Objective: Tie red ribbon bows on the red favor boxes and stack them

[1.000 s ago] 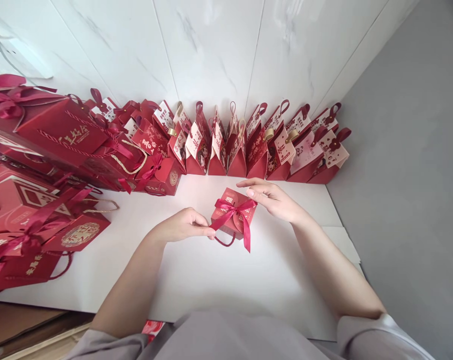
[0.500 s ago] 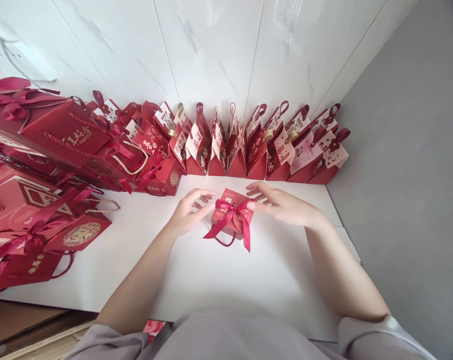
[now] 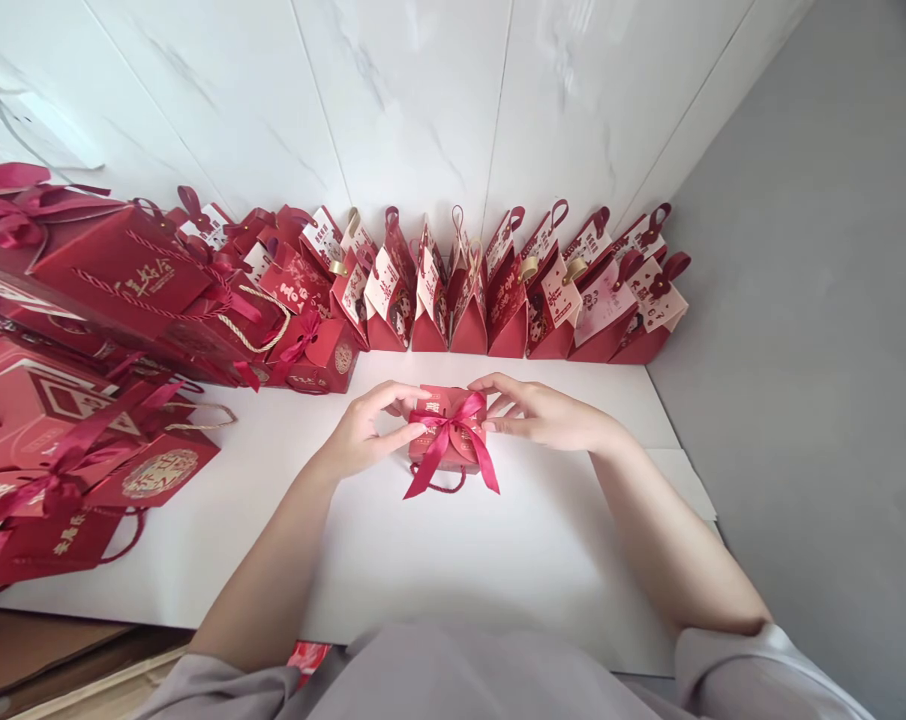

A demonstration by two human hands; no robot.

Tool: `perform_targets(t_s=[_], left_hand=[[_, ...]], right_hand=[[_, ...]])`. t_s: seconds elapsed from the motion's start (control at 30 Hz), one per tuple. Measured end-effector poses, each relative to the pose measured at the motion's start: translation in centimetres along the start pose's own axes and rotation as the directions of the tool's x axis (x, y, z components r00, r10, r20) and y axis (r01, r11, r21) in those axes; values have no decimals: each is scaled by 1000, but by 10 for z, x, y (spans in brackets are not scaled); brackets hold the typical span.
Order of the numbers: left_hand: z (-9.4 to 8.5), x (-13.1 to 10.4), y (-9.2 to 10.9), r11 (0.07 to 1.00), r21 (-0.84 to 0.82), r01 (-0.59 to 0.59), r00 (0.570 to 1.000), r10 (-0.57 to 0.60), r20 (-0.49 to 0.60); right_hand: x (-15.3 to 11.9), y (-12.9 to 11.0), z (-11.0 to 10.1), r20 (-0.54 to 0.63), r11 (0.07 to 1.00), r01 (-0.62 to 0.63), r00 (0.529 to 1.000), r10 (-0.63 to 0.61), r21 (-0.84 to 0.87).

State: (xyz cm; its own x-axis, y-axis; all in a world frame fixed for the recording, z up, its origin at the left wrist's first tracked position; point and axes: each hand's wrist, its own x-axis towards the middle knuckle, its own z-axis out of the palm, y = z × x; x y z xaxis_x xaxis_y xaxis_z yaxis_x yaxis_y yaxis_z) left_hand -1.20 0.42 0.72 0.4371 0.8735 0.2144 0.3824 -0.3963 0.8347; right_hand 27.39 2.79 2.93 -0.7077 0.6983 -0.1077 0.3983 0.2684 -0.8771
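Observation:
A small red gift box (image 3: 454, 456) stands on the white table, with gold lettering on its lid. A crimson ribbon bow (image 3: 448, 421) is tied across it, its two tails hanging over the near side. Below them a dark red cord handle (image 3: 439, 488) loops out. My left hand (image 3: 368, 425) holds the box's left side, thumb by the ribbon and fingers at the far corner. From the right, my right hand (image 3: 539, 413) bends its fingers around the far right corner, thumb against the side.
Several red and cream gift boxes (image 3: 468, 315) with loop handles line the tiled wall (image 3: 408, 110). Larger red boxes (image 3: 153, 260) with ribbons and cords are stacked at left. A grey wall (image 3: 813, 330) bounds the white table (image 3: 453, 560) at right.
The gift box has turned to sit squarer to me and shifted slightly left. Both hands have closed in on its sides; the right hand has moved left. The view has shifted slightly.

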Motion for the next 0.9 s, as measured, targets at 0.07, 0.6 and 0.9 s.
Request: perform_targets(t_s=[0.07,0.6,0.9], left_hand=[[-6,-1,2,999,-10,-43,998,43,53],[-10,-2,4,963,-47,264,959,-267,-91],[-12,-3,11,955,101,278,955,-264,-135]], right_hand=[[1,1,2,11,1000,1,1000,-1,22],[25,14,44,99,968,-140,988,121,207],[29,20,61,53,998,-55,997,54,19]])
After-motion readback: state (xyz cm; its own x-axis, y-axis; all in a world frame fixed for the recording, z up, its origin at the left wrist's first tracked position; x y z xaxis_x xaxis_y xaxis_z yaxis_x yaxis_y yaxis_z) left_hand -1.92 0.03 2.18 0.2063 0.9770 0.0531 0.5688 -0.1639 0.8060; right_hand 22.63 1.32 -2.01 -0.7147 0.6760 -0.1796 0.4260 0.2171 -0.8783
